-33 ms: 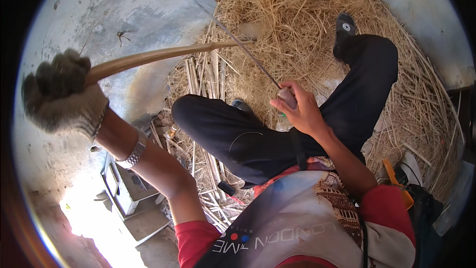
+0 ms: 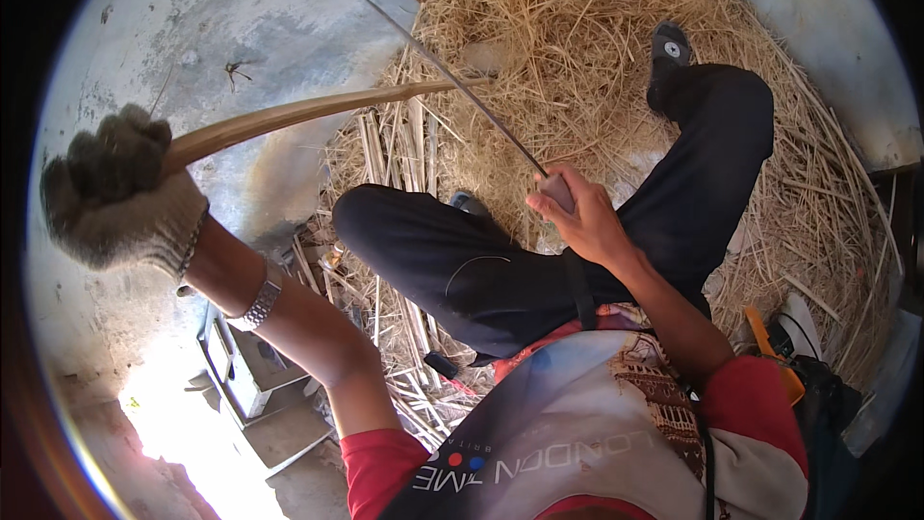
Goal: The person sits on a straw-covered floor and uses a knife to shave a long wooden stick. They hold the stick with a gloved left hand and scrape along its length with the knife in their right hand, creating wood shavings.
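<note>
My left hand (image 2: 120, 188), in a dark-and-cream knitted glove, is closed around the near end of a long wooden strip (image 2: 279, 117) that looks like split bamboo. The strip bows gently across to the right, over the straw. My bare right hand (image 2: 582, 217) grips the pale handle (image 2: 558, 192) of a long knife with a thin, dark blade (image 2: 481, 104). That blade slants up to the left and crosses the strip close to its far end. Whether the edge touches the wood I cannot tell.
Straw and thin shavings (image 2: 568, 29) cover the floor around my bent legs (image 2: 443, 260). Split strips (image 2: 404, 149) lie beyond my left knee. A pale wall (image 2: 279, 29) stands at left, another (image 2: 799, 19) at right. A boxy frame (image 2: 250, 376) sits at lower left.
My left hand has shifted slightly down and left, drawing the strip a little with it. The knife has barely moved, and its blade tip shows more sharply.
</note>
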### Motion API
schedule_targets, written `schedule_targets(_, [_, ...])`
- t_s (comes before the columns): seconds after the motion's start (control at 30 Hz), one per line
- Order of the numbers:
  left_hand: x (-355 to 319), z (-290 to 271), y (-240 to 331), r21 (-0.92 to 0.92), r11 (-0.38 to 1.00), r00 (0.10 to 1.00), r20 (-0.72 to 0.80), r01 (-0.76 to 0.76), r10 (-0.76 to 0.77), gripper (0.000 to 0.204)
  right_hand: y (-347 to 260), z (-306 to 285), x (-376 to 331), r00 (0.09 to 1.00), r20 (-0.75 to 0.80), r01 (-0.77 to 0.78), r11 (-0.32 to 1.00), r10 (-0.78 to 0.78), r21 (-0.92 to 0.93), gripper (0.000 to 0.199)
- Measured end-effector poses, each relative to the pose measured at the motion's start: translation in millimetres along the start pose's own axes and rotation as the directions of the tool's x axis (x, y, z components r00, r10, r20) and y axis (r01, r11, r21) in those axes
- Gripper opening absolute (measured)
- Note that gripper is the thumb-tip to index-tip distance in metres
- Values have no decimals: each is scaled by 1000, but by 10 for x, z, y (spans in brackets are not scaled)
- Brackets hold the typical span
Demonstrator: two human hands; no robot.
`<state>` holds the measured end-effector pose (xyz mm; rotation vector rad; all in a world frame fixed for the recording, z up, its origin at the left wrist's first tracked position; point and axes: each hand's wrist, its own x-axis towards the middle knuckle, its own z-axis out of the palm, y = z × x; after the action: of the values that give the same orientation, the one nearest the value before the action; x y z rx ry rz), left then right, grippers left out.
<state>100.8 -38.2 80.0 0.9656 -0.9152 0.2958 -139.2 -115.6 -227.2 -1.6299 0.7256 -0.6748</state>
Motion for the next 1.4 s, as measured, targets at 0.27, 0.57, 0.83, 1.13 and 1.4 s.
schedule_targets(0.27, [202,-285,-73,-79,992,976,202,103,-85,35,-90,239,-27,995,97,-3,996,11,-85,47])
schedule_targets(0.57, [446,-556,-104,-94,978,914,382,188,-139,37,-321,230,183,990,136,-29,990,48,-138,46])
schedule_targets(0.83, [271,-152,-88,1,994,989,98,108,-107,31,-381,399,176,996,91,3,993,8,-120,50])
schedule_targets(1.13, [-96,122,58,24,996,996,43,83,-84,36,-901,219,293,987,115,125,986,-113,-110,56])
schedule_targets(1.4, [-65,148,82,3,993,991,-69,116,-116,37,-430,377,453,968,181,-133,965,176,-227,57])
